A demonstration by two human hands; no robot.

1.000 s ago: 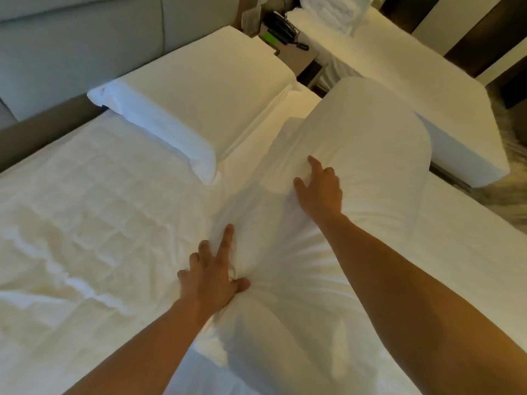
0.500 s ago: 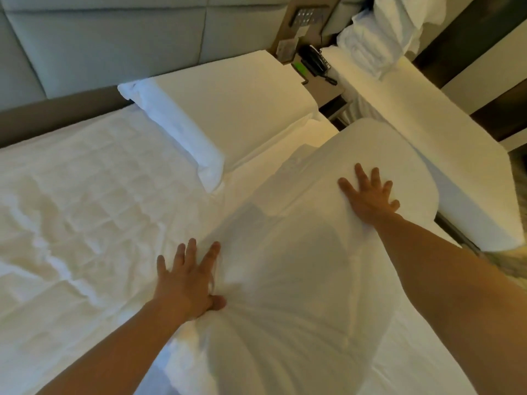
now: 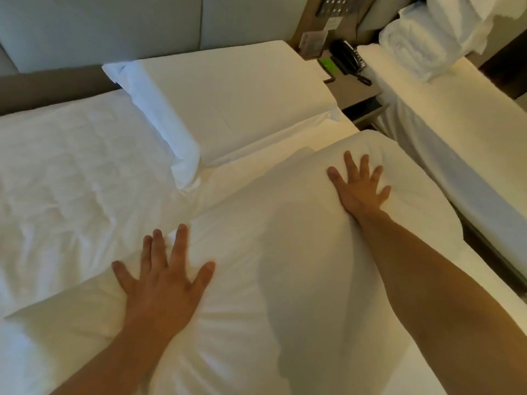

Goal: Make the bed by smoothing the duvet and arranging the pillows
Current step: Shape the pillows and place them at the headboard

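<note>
A plump white pillow [image 3: 271,252] lies diagonally across the bed's right half in the head view. My left hand [image 3: 164,283] presses flat on its near left end, fingers spread. My right hand [image 3: 360,186] presses flat on its far right end, fingers apart too. A second white pillow [image 3: 236,95] lies flat against the headboard beyond them. The wrinkled quilted white bed cover [image 3: 71,178] shows bare on the left half. Neither hand grips anything.
A grey padded headboard [image 3: 114,24] runs along the back. A nightstand [image 3: 356,92] with a black telephone [image 3: 346,59] stands in the gap at back right. A second bed [image 3: 456,132] with piled white linen [image 3: 445,35] sits to the right.
Both hands went from bunching the pillow to lying flat on it. The pillow has dropped from standing up to lying on the bed, and my right hand slid farther toward its far end.
</note>
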